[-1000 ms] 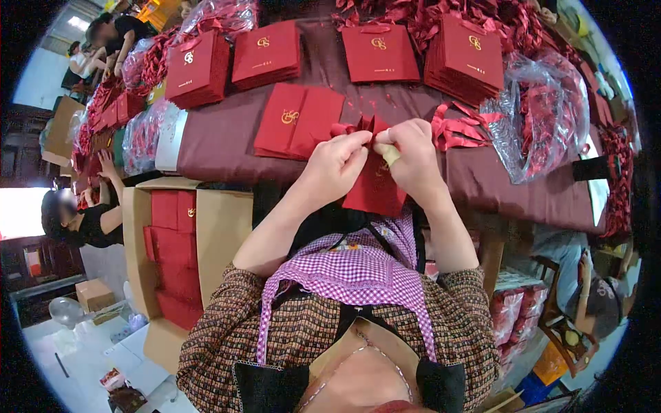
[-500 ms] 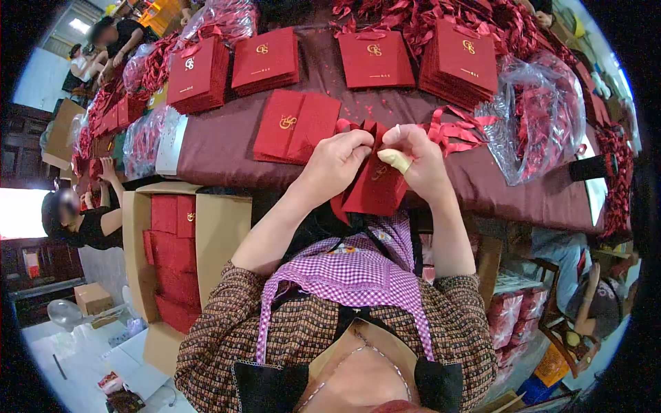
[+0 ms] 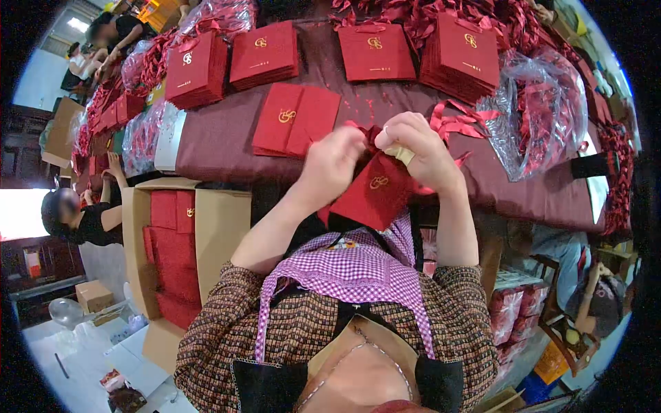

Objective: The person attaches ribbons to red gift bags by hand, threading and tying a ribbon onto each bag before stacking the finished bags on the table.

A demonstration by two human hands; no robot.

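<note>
A small red paper bag (image 3: pixel 375 191) with a gold monogram hangs tilted above my lap. My right hand (image 3: pixel 427 158) grips its top edge, with pale finger covers on thumb and finger. My left hand (image 3: pixel 329 168), blurred by motion, is closed at the bag's upper left, where a bit of red ribbon (image 3: pixel 359 129) shows at its fingertips. Just left of my hands lies a pile of flat, folded red bags (image 3: pixel 303 122) on the dark red tablecloth (image 3: pixel 220 148). Loose red ribbons (image 3: pixel 463 122) lie right of my right hand.
Stacks of red bags (image 3: pixel 265 55) (image 3: pixel 460 58) stand along the far side. A clear plastic bag of ribbons (image 3: pixel 540 113) sits at the right, near a black object (image 3: pixel 593 165). An open carton (image 3: pixel 222 234) with red bags stands at my left. Other people (image 3: pixel 86 213) work nearby.
My left hand has pulled slightly left and away from the bag's top. The bag has swung round, with its lower end tilted more, and my right hand has turned inward over its edge.
</note>
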